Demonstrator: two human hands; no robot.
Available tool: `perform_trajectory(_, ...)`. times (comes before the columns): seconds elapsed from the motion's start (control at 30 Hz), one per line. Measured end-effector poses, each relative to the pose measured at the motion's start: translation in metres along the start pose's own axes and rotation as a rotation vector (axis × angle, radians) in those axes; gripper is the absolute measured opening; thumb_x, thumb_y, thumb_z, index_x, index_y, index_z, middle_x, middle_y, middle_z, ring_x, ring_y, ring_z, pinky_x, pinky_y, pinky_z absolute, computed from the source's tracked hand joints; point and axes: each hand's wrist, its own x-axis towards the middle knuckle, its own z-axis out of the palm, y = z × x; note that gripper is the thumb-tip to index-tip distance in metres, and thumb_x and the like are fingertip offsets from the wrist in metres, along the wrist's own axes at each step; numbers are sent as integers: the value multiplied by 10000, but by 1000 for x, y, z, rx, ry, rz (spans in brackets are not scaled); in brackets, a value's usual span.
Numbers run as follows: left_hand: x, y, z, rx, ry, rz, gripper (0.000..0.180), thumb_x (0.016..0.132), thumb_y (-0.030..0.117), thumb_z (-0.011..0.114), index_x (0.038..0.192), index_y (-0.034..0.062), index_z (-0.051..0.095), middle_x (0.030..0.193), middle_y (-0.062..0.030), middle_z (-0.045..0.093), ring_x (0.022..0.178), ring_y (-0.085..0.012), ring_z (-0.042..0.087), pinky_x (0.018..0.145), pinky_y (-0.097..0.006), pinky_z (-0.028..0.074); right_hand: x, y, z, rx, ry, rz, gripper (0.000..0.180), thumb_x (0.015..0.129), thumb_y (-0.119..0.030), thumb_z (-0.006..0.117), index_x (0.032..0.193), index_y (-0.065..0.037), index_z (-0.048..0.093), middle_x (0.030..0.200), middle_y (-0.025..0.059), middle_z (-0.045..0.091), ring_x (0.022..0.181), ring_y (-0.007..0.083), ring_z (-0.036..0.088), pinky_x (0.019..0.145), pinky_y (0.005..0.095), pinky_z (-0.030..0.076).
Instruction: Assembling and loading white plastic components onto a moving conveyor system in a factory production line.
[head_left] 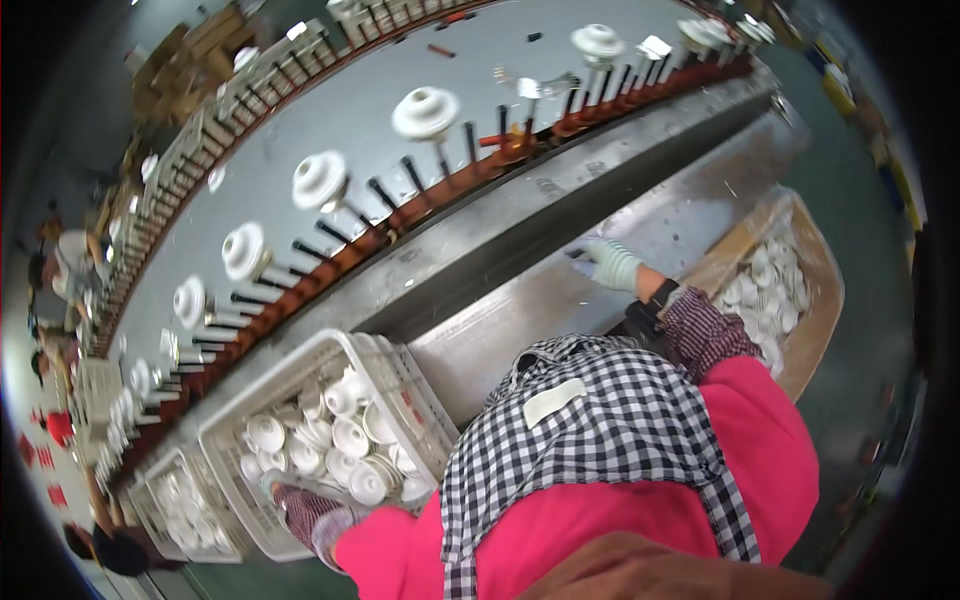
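My right hand, in a pale striped work glove, reaches over the metal work surface. Its fingers are stretched out and apart, with nothing visible in them. At the left, my left hand dips into a white plastic crate beside a pile of white ribbed ceramic-looking pieces. Only a little of that gloved hand shows, so its fingers and anything in them cannot be made out. Similar white discs stand on upright spindles along the conveyor ahead of me.
To my right a cardboard box lined with plastic holds more white pieces. Another filled crate stands at the far left. A raised metal ledge runs between me and the spindles. Other people are along the line at left.
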Motion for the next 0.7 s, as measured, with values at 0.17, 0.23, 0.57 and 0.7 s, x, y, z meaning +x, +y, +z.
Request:
perform_trajectory(0.17,-76,131,-61,-497,118,408,345,851,176,620,1109,-51,591,972,-148,658,877,-241,609,806,-336,472,21,-65,-15,-147,-123,-41,358,842,-261,608,1139,-60,603,1100,162,622,995,342,600,882,400,469)
perform_trajectory(0.23,-154,216,-71,-615,-68,837,297,866,51,566,1152,-22,542,1043,-127,612,950,-230,588,851,-329,463,29,-91,-18,-107,-98,-123,419,826,-273,632,1192,-80,570,1175,156,578,1035,359,573,895,410,461)
perform_trajectory(0.57,-474,433,-27,-1599,-1212,976,947,741,461,745,1425,66,223,1335,-141,410,1167,-265,487,973,-369,434,38,-146,-73,62,357,-729,267,789,-249,653,1027,-126,644,901,93,662,780,310,634,685,412,504)
perform_trajectory(0.7,-516,459,-16,-1700,-1682,724,1012,679,541,752,1439,129,226,1335,-156,423,1174,-291,490,993,-409,429,27,-119,-85,66,383,-754,264,742,-223,686,984,-120,667,939,83,666,819,280,647,708,378,516)
